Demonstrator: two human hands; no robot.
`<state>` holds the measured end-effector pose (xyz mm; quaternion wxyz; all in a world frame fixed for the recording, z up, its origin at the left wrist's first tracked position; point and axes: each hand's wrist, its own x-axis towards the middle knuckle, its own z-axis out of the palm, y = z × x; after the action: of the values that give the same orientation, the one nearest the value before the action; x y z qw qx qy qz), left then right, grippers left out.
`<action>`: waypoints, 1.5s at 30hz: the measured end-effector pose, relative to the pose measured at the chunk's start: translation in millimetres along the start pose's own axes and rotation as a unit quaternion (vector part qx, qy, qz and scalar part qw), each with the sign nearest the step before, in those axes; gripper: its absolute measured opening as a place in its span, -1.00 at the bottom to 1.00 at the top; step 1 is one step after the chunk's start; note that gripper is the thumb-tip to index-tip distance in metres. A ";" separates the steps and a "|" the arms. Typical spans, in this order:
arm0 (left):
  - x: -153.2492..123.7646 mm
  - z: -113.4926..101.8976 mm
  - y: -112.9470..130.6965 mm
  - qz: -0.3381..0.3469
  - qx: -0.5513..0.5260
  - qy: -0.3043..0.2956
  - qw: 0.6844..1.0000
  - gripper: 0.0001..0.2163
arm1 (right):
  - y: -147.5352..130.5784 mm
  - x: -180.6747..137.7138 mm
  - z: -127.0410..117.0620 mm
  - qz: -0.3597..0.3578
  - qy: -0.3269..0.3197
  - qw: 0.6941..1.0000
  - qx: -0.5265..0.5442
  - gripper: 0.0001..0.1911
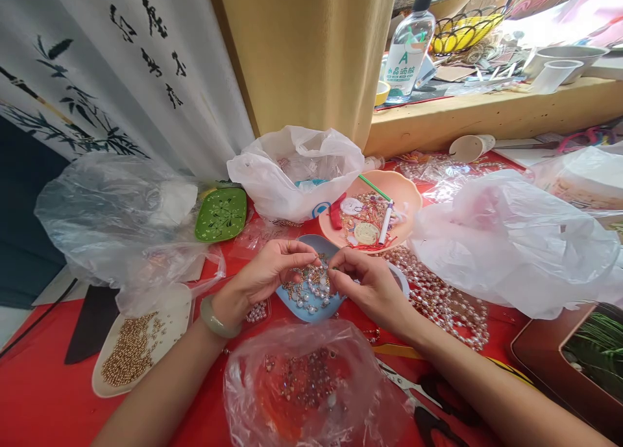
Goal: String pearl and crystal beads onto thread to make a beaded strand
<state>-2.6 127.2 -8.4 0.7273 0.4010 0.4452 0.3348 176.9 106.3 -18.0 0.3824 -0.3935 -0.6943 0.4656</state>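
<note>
Pearl beads point(318, 283) in blue dish point(315, 244) on red tabletop point(29, 395), left hand point(272, 268) and right hand point(372, 283) pinched just above, anything gripped too small to tell, bamboo-print curtain point(195, 103) and gold curtain point(311, 51) behind, cluttered windowsill point(438, 119).

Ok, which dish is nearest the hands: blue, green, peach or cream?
The blue dish, under the left hand and right hand, with pearly beads; the green dish and cream dish lie farther left, the peach dish farther back.

Beads point(315, 285) gleaming, v. glossy! Dish point(307, 315) smooth plastic; bag point(243, 382) thin, crinkly plastic; scissors point(409, 386) w/ shiny metal blades.
</note>
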 end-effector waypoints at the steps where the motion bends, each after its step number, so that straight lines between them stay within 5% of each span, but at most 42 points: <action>1: 0.1 0.0 0.0 -0.001 0.001 0.000 1.000 -0.87 | -0.3 0.1 0.0 0.001 0.001 1.000 0.001 -0.91; 45: 0.4 5.3 2.5 0.001 0.009 0.039 0.999 -0.84 | -4.1 -1.2 -0.8 -0.012 -0.008 1.000 0.011 -0.91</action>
<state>2.1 127.2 -4.9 0.7055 0.3942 0.4759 0.3469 177.3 104.5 -14.1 0.3868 -0.3772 -0.6967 0.4720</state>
